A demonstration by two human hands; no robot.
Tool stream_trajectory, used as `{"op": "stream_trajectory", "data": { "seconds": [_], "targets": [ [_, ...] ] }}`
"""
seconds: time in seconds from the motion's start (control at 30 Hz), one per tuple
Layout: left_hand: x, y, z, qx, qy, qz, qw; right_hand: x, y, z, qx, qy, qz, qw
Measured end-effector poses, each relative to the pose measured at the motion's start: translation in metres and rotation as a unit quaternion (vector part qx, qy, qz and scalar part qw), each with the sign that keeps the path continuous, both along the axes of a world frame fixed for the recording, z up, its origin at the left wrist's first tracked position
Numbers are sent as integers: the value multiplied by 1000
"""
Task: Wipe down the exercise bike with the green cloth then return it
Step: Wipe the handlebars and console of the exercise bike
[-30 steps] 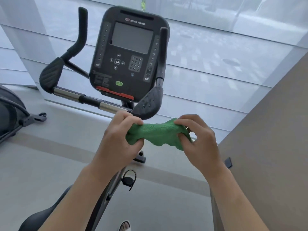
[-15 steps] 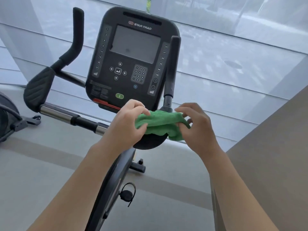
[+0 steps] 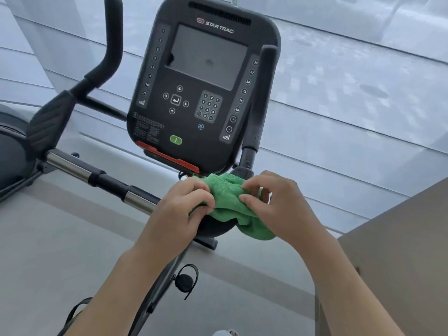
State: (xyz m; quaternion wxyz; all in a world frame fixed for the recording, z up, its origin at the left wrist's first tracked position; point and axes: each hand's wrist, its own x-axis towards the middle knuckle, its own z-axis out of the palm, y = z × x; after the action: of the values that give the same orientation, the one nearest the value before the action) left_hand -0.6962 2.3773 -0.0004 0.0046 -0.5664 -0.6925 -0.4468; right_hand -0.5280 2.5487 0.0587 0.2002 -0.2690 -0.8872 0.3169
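The exercise bike's black console stands straight ahead, with upright handlebars on both sides and a chrome crossbar running to the left. A bunched green cloth lies over the bike's right arm pad, just below the console. My left hand pinches the cloth's left end. My right hand grips its right end with curled fingers. Part of the cloth hangs down under my right hand.
A second machine stands at the far left. A brown wall or counter rises at the right. Frosted glass panels fill the background. The bike's pedal strap and grey floor lie below.
Both hands have carried the cloth forward and up, from the air in front of the bike onto its right arm pad. The view has moved closer to the console.
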Motion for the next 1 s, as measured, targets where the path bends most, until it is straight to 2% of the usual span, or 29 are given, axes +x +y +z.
{"op": "stream_trajectory", "data": {
  "seconds": [0.13,0.33,0.43,0.77,0.83,0.93,1.0],
  "targets": [
    [8,-7,-4,-52,12,36,998,-6,1,-2,32,-26,27,999],
    [21,-1,-3,19,63,106,992,-13,23,4,-4,-26,24,999],
    [24,-5,-5,31,63,107,992,-17,24,4,51,-79,26,995],
    [25,1,3,-24,57,87,994,-31,11,15,152,-198,72,966],
    [20,-4,9,-23,65,71,995,-29,16,22,135,-172,53,974],
    [16,-17,15,5,48,40,998,-23,20,26,131,-74,5,989],
    [19,-21,17,3,33,14,999,-26,15,23,158,-68,-4,985]
  ]
}}
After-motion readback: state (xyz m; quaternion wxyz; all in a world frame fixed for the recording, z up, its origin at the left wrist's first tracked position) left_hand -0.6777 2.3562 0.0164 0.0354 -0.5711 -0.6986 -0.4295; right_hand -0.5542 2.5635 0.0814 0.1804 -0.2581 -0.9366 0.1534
